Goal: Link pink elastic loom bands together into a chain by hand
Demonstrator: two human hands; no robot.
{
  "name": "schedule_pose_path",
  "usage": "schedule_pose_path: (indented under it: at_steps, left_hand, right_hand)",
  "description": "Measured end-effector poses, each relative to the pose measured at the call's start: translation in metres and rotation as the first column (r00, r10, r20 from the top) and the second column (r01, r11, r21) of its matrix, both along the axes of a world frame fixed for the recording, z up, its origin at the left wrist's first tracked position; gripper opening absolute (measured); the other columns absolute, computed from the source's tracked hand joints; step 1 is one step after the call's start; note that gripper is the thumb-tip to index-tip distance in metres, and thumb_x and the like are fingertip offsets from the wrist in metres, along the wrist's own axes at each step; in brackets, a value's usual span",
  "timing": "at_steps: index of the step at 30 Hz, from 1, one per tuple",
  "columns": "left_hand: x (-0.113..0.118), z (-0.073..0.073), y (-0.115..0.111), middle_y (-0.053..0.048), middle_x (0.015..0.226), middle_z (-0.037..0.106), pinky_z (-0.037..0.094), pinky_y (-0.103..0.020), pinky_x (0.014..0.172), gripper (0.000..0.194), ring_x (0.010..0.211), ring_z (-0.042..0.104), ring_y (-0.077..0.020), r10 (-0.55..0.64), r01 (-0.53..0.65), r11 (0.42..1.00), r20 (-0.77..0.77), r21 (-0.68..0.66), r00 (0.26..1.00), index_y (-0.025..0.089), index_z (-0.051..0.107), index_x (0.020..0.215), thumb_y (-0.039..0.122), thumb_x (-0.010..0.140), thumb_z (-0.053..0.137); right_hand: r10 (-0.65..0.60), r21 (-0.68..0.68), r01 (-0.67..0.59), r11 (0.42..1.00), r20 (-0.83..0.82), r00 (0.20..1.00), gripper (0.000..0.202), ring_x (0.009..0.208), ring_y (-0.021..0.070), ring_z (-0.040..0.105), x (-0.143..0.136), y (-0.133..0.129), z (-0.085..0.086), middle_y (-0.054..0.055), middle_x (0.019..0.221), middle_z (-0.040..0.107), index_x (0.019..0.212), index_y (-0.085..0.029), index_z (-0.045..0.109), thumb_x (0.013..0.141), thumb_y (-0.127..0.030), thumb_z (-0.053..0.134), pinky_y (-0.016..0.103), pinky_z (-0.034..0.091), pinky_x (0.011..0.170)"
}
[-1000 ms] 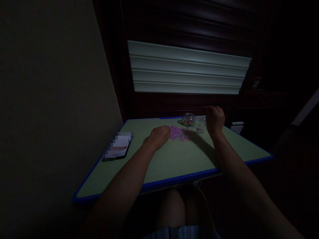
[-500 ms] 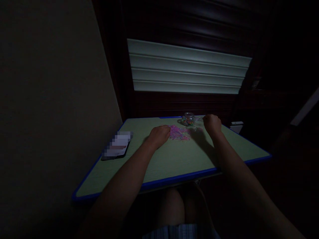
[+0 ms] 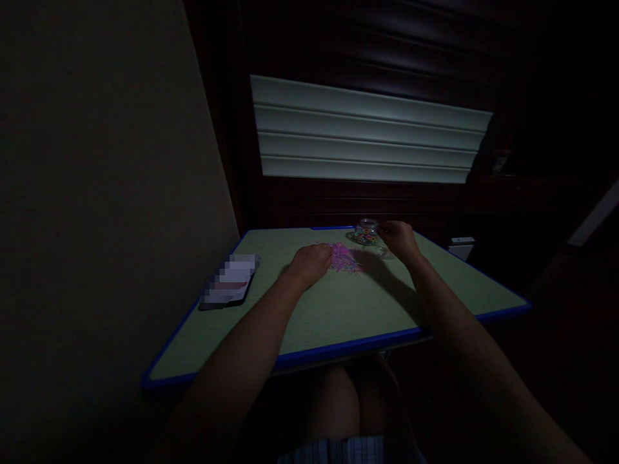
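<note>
Pink-and-purple pile of fine, loose pieces is lying near the middle of the pale green table, its small parts too dim to make out singly. The left hand is resting at the pile's left edge with its fingers curling down and covering part of it; whether they are gripping any pieces, I cannot tell. The right hand is hovering just beside the clear jar, its fingers bending inward toward the rim; how far they are closing, and on what, I cannot tell.

The jar is standing upright behind the pile, mouth uncovered, holding multicoloured rings. A clear container is sitting between the jar and the right forearm, partly hidden by the right hand, whose arm is casting a shadow across the table. Well apart on the left, a flat, blurred-out object is lying near the table's edge. Beyond the table, a pale slatted panel is spanning the dark woodwork.
</note>
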State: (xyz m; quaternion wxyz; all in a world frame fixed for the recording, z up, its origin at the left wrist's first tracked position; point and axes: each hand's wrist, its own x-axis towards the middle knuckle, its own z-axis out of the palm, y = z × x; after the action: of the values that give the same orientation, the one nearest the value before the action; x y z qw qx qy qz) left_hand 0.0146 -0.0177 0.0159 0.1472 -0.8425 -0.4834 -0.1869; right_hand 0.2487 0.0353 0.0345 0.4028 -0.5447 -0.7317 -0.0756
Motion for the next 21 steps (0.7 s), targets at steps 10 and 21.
schedule_pose_path:
  at_steps: [10,21]
  left_hand:
    - [0.001,-0.001,0.000,-0.006,0.088,0.061,0.040,-0.025,0.070,0.025,0.081,0.056,-0.0160,0.025,-0.024,0.999,-0.023,0.023,0.999,0.017,0.058,0.086,0.026,0.083,0.035]
    - [0.000,-0.002,0.001,-0.008,0.088,0.061,0.040,-0.027,0.069,0.025,0.079,0.056,-0.0172,-0.006,0.006,1.000,0.004,0.009,1.000,0.016,0.059,0.085,0.026,0.083,0.036]
  right_hand:
    - [0.481,-0.215,-0.447,0.868,0.139,0.866,0.021,0.059,0.0103,0.052,-0.045,-0.010,-0.016,0.005,0.069,0.064,0.077,-0.011,0.067,0.072,-0.018,0.049,0.020,0.034,0.055]
    - [0.539,-0.356,-0.460,0.813,0.163,0.827,0.018,0.057,0.0102,0.052,-0.044,-0.013,-0.020,0.005,0.068,0.065,0.078,-0.012,0.068,0.070,-0.021,0.055,0.020,0.034,0.052]
